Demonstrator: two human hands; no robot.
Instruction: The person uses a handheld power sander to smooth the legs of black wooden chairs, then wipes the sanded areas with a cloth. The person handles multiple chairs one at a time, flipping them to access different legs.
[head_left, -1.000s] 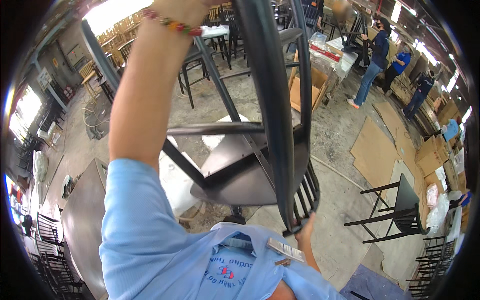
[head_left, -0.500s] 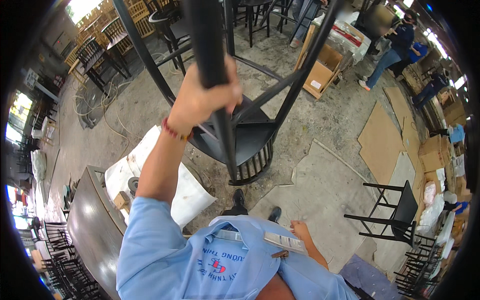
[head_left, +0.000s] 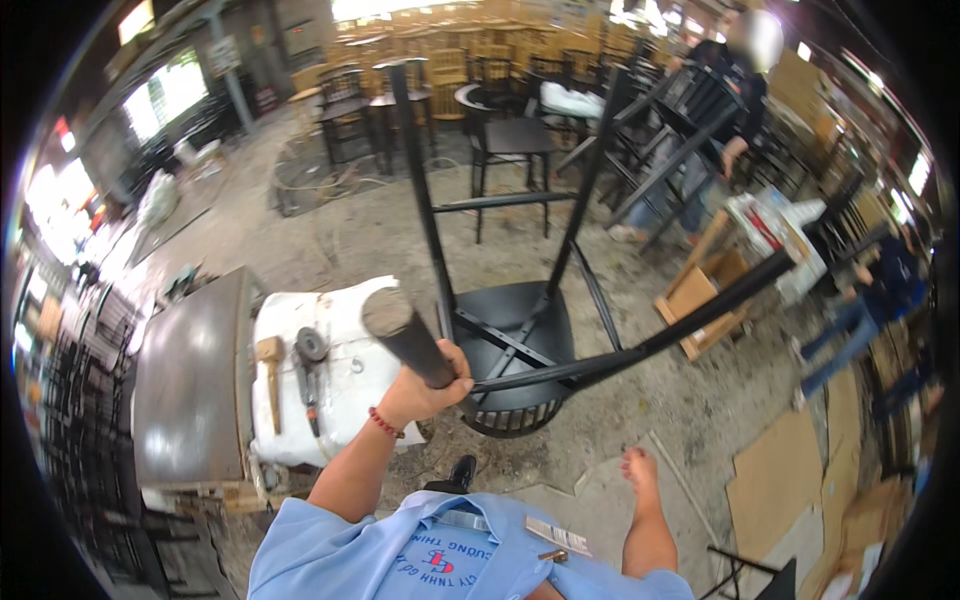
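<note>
A black bar chair (head_left: 514,322) is upside down, its legs pointing up and its slatted backrest low near my feet. My left hand (head_left: 428,388) is wrapped round one of its legs, whose round end points toward me. Another leg stretches out to the right, and two more rise on the far side. Below the seat, crossed braces show. My right hand (head_left: 638,468) hangs low on the right with loosely bent fingers and nothing in it.
On the left, a white-covered bench (head_left: 345,350) carries a wooden mallet (head_left: 270,385) and a grinder-like power tool (head_left: 311,350), beside a dark glossy cabinet (head_left: 195,385). Ahead, a person (head_left: 735,90) holds another black chair. An open cardboard box (head_left: 705,295) stands right; flat cardboard (head_left: 775,470) lies nearby.
My view has lifted and swung left. The chair leg in my left hand has come lower, and the upturned chair's seat bottom now shows. My left hand keeps its hold.
</note>
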